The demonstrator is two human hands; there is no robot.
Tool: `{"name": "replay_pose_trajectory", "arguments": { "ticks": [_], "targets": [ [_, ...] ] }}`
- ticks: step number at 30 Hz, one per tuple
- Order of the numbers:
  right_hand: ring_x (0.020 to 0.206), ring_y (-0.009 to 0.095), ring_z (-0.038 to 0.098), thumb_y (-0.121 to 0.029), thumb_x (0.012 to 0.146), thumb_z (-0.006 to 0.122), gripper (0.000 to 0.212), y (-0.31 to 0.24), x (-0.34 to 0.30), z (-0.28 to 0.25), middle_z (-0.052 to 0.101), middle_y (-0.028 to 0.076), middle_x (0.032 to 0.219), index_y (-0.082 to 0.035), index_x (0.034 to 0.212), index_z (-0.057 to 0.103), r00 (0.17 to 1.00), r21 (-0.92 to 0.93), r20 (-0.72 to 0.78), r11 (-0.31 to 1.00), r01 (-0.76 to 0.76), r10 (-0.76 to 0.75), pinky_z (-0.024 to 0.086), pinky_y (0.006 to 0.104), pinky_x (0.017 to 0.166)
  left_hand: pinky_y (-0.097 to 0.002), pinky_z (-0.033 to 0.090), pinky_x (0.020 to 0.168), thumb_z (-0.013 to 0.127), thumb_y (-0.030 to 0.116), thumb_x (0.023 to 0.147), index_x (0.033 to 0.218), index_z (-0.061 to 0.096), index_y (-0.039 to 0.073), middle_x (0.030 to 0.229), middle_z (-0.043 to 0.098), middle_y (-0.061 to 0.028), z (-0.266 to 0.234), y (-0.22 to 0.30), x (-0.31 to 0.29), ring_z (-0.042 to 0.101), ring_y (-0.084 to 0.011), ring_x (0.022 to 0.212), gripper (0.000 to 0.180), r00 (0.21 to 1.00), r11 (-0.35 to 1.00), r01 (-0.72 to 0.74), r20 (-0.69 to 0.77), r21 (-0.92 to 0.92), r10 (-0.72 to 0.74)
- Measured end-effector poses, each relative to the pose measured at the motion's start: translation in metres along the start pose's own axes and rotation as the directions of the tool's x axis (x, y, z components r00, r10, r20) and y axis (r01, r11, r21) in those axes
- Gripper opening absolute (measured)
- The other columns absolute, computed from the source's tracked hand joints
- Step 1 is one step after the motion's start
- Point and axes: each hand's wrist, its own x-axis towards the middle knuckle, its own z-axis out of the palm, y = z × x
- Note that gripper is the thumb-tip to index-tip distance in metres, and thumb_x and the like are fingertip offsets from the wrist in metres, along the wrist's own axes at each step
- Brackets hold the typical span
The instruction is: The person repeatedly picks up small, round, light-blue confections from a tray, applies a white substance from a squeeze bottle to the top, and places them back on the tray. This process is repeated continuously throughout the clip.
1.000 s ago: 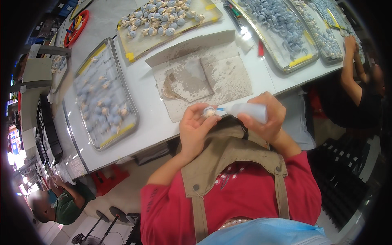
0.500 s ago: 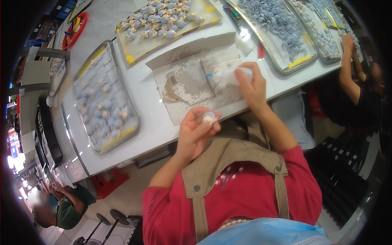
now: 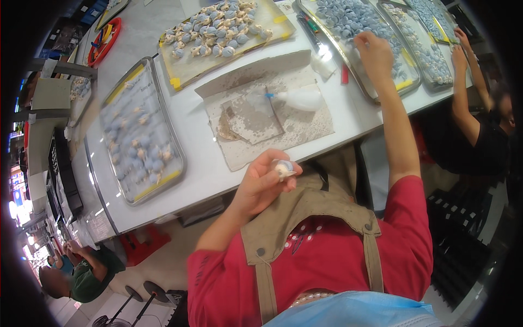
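Between the thumb and fingers of my left hand is a small cream and pale-blue figurine, held above the table's front edge. My right hand reaches out over a metal tray of loose blue curved pieces. Its fingertips are pinched together at the pieces; what lies between them is too small to make out. A white squeeze bottle with a blue tip rests on its side on a stained cardboard sheet, apart from both hands.
Finished-looking blue and cream figurines crowd a board at the back. To the left, a tray holds more under a clear sheet. A red basket stands at far left. Another person's hands work at the trays on the right.
My right hand has let go of the squeeze bottle, which now lies on the cardboard, and has moved far right to the tray of blue pieces. My left hand still holds the figurine.
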Motion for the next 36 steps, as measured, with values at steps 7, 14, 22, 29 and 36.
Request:
{"name": "replay_pose_trajectory", "arguments": {
  "ticks": [7, 14, 22, 29, 36],
  "targets": [
    [0.075, 0.027, 0.058, -0.017, 0.074, 0.065, 0.014, -0.004, -0.001, 0.011, 0.060, 0.006, 0.080, -0.011, 0.086, 0.060, 0.985, -0.127, 0.053, 0.977, 0.172, -0.166, 0.046, 0.0357, 0.067, -0.0264, 0.048, 0.072, 0.060, 0.008, 0.084, 0.113, 0.048, 0.005, 0.107, 0.057, -0.0163, 0.007, -0.006, 0.007, 0.058, -0.0164, 0.081, 0.032, 0.991, 0.993, -0.038, -0.122, 0.109, 0.052],
    [0.069, 0.017, 0.056, 0.001, 0.070, 0.068, 0.023, -0.064, -0.060, -0.044, 0.056, 0.008, 0.081, -0.003, 0.092, 0.061, 0.994, 0.607, 0.094, 0.794, -0.019, -0.048, 0.046, 0.0257, 0.063, -0.0243, 0.049, 0.078, 0.059, 0.000, 0.082, 0.121, 0.046, 0.001, 0.113, 0.055, -0.0158, 0.005, -0.013, 0.018, 0.058, -0.0165, 0.089, 0.041, 0.931, 0.915, -0.148, -0.260, 0.376, 0.257],
    [0.073, 0.019, 0.061, 0.001, 0.066, 0.072, 0.024, -0.148, -0.147, -0.085, 0.062, 0.008, 0.085, -0.005, 0.087, 0.063, 0.919, 0.815, 0.242, 0.580, -0.019, -0.310, 0.050, 0.0272, 0.061, -0.0259, 0.045, 0.083, 0.054, -0.001, 0.086, 0.122, 0.045, -0.001, 0.115, 0.053, -0.0104, 0.004, -0.017, 0.020, 0.055, -0.0141, 0.097, 0.038, 0.904, 0.843, -0.311, -0.137, 0.438, 0.405],
    [0.074, 0.020, 0.062, 0.003, 0.067, 0.069, 0.022, -0.157, -0.156, -0.085, 0.062, 0.008, 0.083, -0.003, 0.087, 0.062, 0.925, 0.801, 0.244, 0.598, -0.024, -0.291, 0.051, 0.0269, 0.059, -0.0255, 0.043, 0.087, 0.051, -0.002, 0.088, 0.122, 0.045, -0.003, 0.115, 0.052, -0.0092, 0.009, -0.015, 0.012, 0.051, -0.0114, 0.100, 0.035, 0.886, 0.784, -0.299, -0.147, 0.545, 0.440],
    [0.070, 0.018, 0.063, 0.005, 0.067, 0.068, 0.021, -0.159, -0.171, -0.082, 0.062, 0.010, 0.083, -0.003, 0.086, 0.063, 0.954, 0.859, 0.253, 0.491, -0.144, -0.163, 0.051, 0.0246, 0.059, -0.0252, 0.042, 0.088, 0.053, -0.002, 0.087, 0.122, 0.046, -0.003, 0.117, 0.052, -0.0087, 0.009, -0.016, 0.009, 0.051, -0.0121, 0.101, 0.036, 0.886, 0.742, -0.318, -0.094, 0.591, 0.455]
  ]
}}
